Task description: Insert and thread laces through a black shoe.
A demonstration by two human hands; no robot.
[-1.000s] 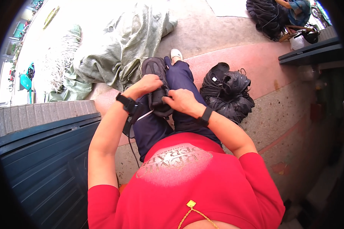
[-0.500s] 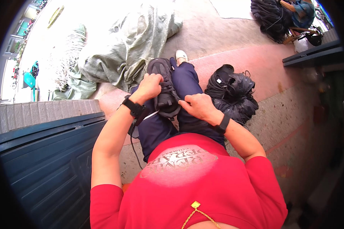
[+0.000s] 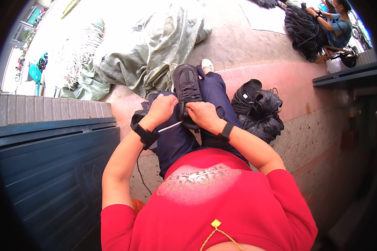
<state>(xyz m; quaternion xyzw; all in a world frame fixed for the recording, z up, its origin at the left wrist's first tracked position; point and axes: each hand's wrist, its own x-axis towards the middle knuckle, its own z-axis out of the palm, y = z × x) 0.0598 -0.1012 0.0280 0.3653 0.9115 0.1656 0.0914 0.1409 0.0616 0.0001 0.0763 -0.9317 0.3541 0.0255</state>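
Observation:
A black shoe with laces across its front lies over my thighs, toe pointing away from me. My left hand is closed at the shoe's left edge near the ankle opening; what its fingertips pinch is too small to make out. My right hand grips the shoe at its tongue and opening, the fingers covering that part. A thin white strip crosses my left thigh just below the shoe. More dark material sits beside my left wrist, partly hidden by the hand.
A pile of black shoes rests on the floor to my right. Ahead lies a big grey-green sack, with white cords beside it. Blue door panels stand at left. Far right, another person sits by a dark heap.
My right hand has moved left from the shoe's right side onto its tongue area, close to my left hand. The head view has shifted slightly; more of the other person now shows.

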